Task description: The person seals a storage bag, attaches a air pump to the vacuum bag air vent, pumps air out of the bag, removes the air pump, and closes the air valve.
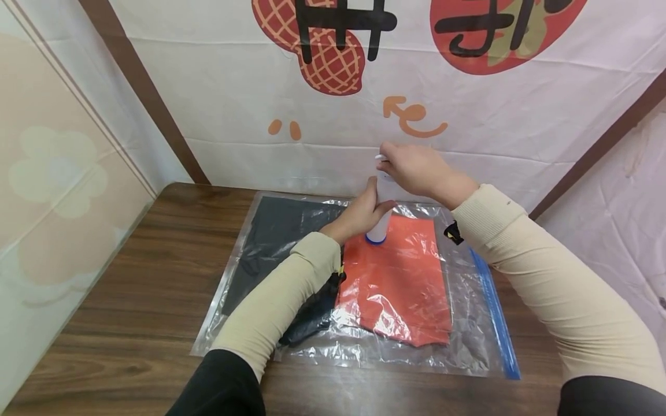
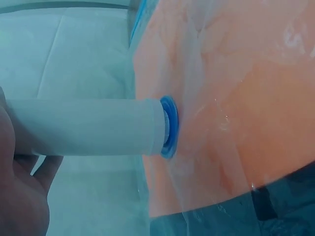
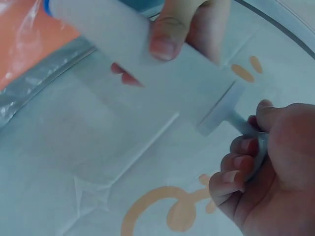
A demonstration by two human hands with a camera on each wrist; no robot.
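A white hand pump point(image 2: 88, 127) stands nearly upright, its blue base ring point(image 2: 170, 128) against a clear plastic storage bag point(image 1: 470, 341). My left hand point(image 1: 360, 212) grips the barrel, thumb and fingers around it. Above it, my right hand point(image 1: 416, 170) has its fingers curled round the pump's handle point(image 3: 262, 150), close to the barrel's top in the right wrist view. Inside the bag lie a folded orange cloth point(image 1: 398, 283), beneath the pump, and a dark cloth point(image 1: 288, 231) to its left. What lies under the base ring is hidden.
The bag lies flat on a brown wooden table point(image 1: 130, 300), with a blue zip strip point(image 1: 496, 318) along its right edge. Behind the table hangs a printed white curtain point(image 1: 224, 92). A pale floral panel point(image 1: 62, 173) borders the left side.
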